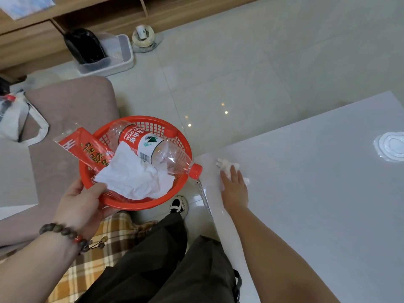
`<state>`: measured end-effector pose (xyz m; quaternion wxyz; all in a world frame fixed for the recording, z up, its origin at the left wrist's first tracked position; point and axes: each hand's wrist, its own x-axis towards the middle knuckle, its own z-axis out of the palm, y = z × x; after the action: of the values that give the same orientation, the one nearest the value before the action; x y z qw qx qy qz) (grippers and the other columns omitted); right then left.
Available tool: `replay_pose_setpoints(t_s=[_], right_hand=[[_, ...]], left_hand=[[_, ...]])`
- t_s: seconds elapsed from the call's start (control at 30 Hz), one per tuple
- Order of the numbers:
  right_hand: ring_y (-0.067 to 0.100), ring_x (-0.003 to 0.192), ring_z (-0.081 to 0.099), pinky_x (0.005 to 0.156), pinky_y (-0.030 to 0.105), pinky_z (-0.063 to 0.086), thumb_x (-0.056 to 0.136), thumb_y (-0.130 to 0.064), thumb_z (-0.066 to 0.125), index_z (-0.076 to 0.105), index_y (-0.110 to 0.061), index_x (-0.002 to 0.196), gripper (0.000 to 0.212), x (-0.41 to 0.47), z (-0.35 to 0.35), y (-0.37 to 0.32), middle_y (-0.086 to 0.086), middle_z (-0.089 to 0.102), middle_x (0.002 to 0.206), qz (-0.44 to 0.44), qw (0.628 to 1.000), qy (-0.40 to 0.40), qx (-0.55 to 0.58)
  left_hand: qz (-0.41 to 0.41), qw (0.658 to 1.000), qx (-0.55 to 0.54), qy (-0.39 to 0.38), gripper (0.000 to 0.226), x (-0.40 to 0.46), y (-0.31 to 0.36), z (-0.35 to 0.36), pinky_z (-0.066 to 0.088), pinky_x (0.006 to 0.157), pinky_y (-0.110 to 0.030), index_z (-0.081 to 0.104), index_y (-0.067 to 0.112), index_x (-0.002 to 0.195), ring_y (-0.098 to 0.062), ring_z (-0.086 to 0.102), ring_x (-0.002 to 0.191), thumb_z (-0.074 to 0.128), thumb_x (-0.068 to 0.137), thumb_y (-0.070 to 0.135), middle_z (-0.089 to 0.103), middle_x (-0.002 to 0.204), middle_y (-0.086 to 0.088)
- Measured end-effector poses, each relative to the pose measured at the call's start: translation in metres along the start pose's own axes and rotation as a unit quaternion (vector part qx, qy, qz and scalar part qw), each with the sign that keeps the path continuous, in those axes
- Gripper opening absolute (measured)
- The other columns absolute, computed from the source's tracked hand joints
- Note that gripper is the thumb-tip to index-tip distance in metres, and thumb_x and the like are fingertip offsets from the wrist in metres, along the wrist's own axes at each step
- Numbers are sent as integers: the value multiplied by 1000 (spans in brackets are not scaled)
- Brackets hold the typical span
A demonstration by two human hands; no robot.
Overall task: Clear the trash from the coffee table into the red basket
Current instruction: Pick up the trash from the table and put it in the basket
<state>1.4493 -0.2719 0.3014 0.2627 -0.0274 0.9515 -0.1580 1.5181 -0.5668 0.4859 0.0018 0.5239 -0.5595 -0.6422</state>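
Observation:
My left hand (pixel 82 204) grips the near rim of the red basket (pixel 175 184), held in the air beside the coffee table (pixel 317 193). In the basket lie an empty plastic bottle (pixel 157 149) with a red cap, a red snack wrapper (pixel 87 149) and a crumpled white tissue (pixel 133 173). My right hand (pixel 235 189) lies flat on the table near its left edge, fingers straight, pressing on small white scraps of tissue (pixel 225 165) that show around the fingertips.
A round glare spot (pixel 390 146) shines on the table at the right. A brown sofa (pixel 72 119) with a white bag (pixel 17 119) is at the left. A litter tray (pixel 118 55) and wooden cabinet stand at the back. My legs and shoe (pixel 179 205) are below the basket.

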Motion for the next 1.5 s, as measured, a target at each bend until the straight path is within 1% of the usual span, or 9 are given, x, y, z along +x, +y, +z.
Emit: replay_pose_setpoints(t_s=[0.13, 0.23, 0.37, 0.5, 0.67, 0.87, 1.0, 1.17, 1.5], right_hand=[[27, 132, 35, 96, 37, 41, 89, -1, 46, 53, -20, 129, 46, -1, 3, 2, 6, 37, 149, 24, 998, 54, 29], [18, 97, 47, 70, 27, 38, 89, -5, 44, 61, -13, 105, 25, -6, -1, 9, 4, 54, 123, 76, 991, 44, 104], [19, 79, 53, 66, 32, 43, 86, 0, 44, 63, -4, 85, 20, -25, -29, -1, 9, 62, 104, 85, 979, 75, 171], [15, 79, 54, 61, 13, 35, 87, 0, 54, 63, -13, 85, 15, -57, -94, -45, 0, 60, 93, -26, 941, 229, 246], [4, 86, 56, 75, 7, 43, 89, -6, 60, 66, -18, 103, 19, -94, -188, -100, -8, 61, 103, -170, 892, 297, 294], [29, 99, 57, 87, 36, 43, 86, -3, 61, 70, -12, 101, 20, -101, -242, -127, 6, 69, 105, -252, 922, 271, 116], [28, 106, 50, 89, 39, 36, 88, -8, 53, 62, -19, 112, 28, -101, -249, -135, 0, 68, 108, -242, 951, 194, -7], [32, 120, 47, 99, 42, 41, 88, -9, 56, 63, -10, 117, 30, -110, -259, -130, 12, 54, 134, -255, 941, 221, -1], [25, 130, 43, 109, 34, 27, 98, -51, 27, 46, -10, 137, 60, -100, -252, -137, 6, 51, 141, -293, 951, 41, -87]], left_hand=[[-7, 1000, 3, 2, 42, 4, -2, -9, 62, 59, -45, 55, 18, 133, -26, 77, 81, 53, 95, 3, 74, 111, -6], [-8, 1000, 2, -1, 43, 3, -4, -11, 62, 57, -42, 55, 20, 133, -24, 76, 81, 55, 94, 3, 73, 112, -4], [-6, 1000, -1, -5, 37, -3, -5, -7, 60, 51, -36, 57, 21, 126, -18, 76, 72, 55, 94, 2, 73, 108, -3], [7, 999, 7, -39, 33, -18, 0, -1, 61, 53, -36, 58, 24, 120, -18, 76, 70, 58, 94, 5, 73, 101, 0], [35, 995, 16, -91, 36, -42, 10, 12, 60, 53, -33, 59, 35, 111, -19, 76, 69, 61, 92, 5, 74, 100, -1], [56, 987, 25, -152, 40, -67, 26, 24, 62, 67, -44, 60, 28, 122, -29, 75, 84, 61, 92, 2, 73, 109, -7], [71, 981, 32, -177, 42, -77, 35, 25, 62, 69, -44, 56, 30, 126, -28, 74, 90, 63, 92, 6, 71, 112, -5], [89, 979, 29, -183, 37, -83, 41, 21, 61, 68, -43, 57, 34, 117, -27, 74, 90, 63, 92, 8, 72, 107, -1], [66, 976, 14, -209, 37, -70, 37, 9, 60, 59, -39, 63, 31, 113, -30, 76, 82, 59, 92, 0, 78, 97, -3]])
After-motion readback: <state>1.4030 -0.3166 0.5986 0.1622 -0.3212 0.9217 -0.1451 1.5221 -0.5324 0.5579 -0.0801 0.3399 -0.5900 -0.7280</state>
